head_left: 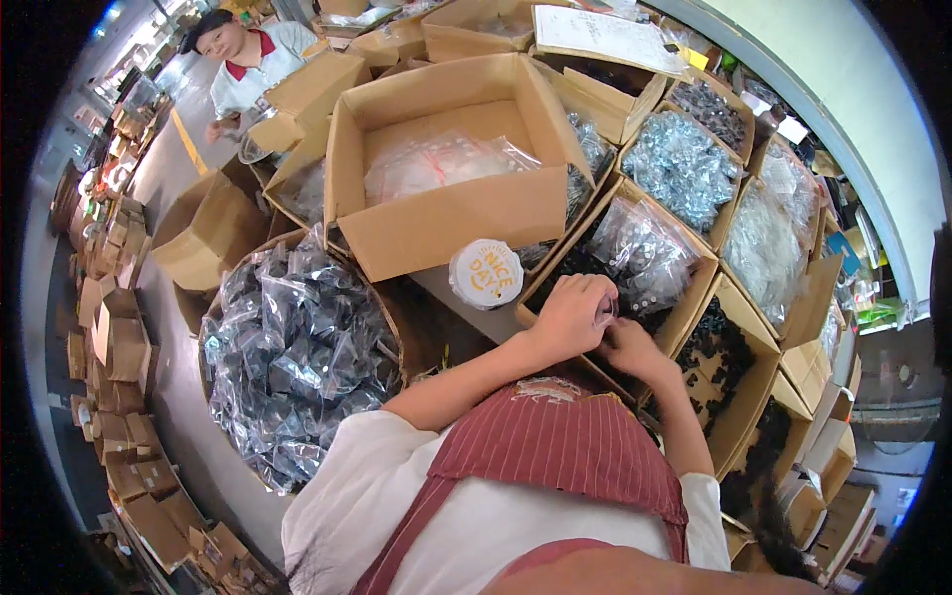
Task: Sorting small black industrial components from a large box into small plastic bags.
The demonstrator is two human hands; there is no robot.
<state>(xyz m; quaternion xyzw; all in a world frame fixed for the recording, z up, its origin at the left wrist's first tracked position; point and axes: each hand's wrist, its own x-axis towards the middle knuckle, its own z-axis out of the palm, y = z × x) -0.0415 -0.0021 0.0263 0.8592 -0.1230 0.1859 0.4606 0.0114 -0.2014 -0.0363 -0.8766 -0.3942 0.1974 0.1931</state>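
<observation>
Left hand (573, 315) & right hand (629, 347) meet over a cardboard box (739, 397), fingers curled, maybe pinching a small part; grip unclear.

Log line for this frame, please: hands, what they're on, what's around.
left hand closed on small bag | right hand touching it | over carton of bagged parts | round lidded cup alongside | bin of sealed bags left

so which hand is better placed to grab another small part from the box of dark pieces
Right, probably. The right hand sits nearest the box of dark pieces, while the left hand lies farther left, pressed against it.
</observation>
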